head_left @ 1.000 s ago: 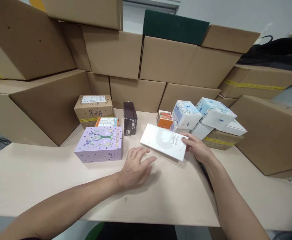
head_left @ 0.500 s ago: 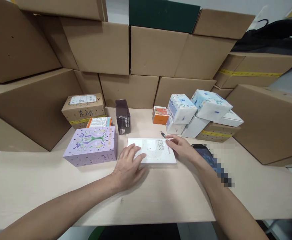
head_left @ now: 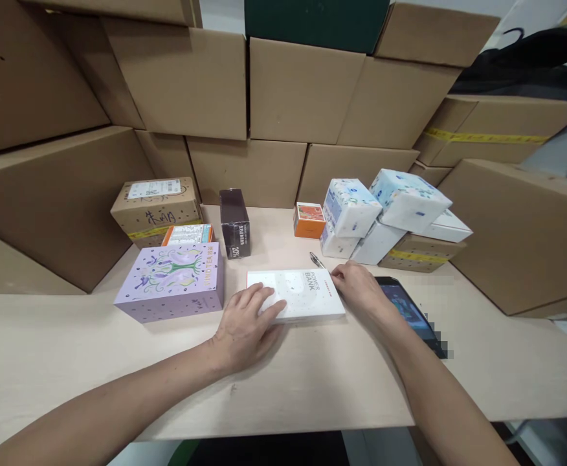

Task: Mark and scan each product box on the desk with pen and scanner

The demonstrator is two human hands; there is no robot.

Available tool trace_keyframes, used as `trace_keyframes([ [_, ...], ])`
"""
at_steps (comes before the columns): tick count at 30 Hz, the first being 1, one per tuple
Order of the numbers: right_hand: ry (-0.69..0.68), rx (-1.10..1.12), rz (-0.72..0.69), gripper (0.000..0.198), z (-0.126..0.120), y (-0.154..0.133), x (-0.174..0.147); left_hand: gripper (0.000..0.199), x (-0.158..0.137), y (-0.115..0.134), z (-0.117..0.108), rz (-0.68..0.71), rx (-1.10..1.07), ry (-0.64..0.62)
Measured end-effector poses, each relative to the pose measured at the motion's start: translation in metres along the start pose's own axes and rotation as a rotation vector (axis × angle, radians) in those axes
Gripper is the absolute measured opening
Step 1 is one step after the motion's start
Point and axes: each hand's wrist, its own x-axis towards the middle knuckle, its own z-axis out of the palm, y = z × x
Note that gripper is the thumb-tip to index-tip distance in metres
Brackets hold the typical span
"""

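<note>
With the clock face laid on the table and twelve o'clock pointing away from the person, a flat white box is seen at the centre, lying level on the pale tabletop. On its upper face the words "POWER BANK" are printed in grey, toward the three o'clock end; small red writing is placed beside them, a faint round shape is shown near the middle, and a thin reddish line is seen at the nine o'clock end. The left hand is laid at the eight o'clock corner, palm down and loosely open, with its fingers spread on the upper face and its thumb kept by the near side. The right hand is set at three o'clock, its fingers bent at the end of the box; whether anything is gripped by it cannot be told. Just past these fingers, at one o'clock, a pen is seen, and a dark-screened device is partly covered by the right forearm at three. At nine, only a narrow gap is left before the purple box. A dark box is stood near eleven, an orange box at twelve. Toward six, a wide strip of tabletop is seen before the near edge.
</note>
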Motion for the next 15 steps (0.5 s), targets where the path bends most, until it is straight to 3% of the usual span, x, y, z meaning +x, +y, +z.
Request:
trace_keyframes([
  [4,-0.013,-0.015,-0.011,0.019,-0.002,0.001,-0.003,0.045,0.001,0.0,-0.003,-0.026,-0.043,-0.006],
  [8,0.02,-0.005,0.031,0.015,-0.006,0.004,-0.004,0.066,0.004,-0.007,-0.008,-0.142,-0.128,-0.002],
  [11,0.046,0.077,0.031,0.013,-0.007,0.004,-0.004,0.08,0.005,-0.015,-0.01,-0.211,-0.199,-0.097],
  [15,0.097,0.217,-0.015,0.012,-0.006,0.001,-0.004,0.084,0.007,-0.024,-0.01,-0.231,-0.325,-0.205],
])
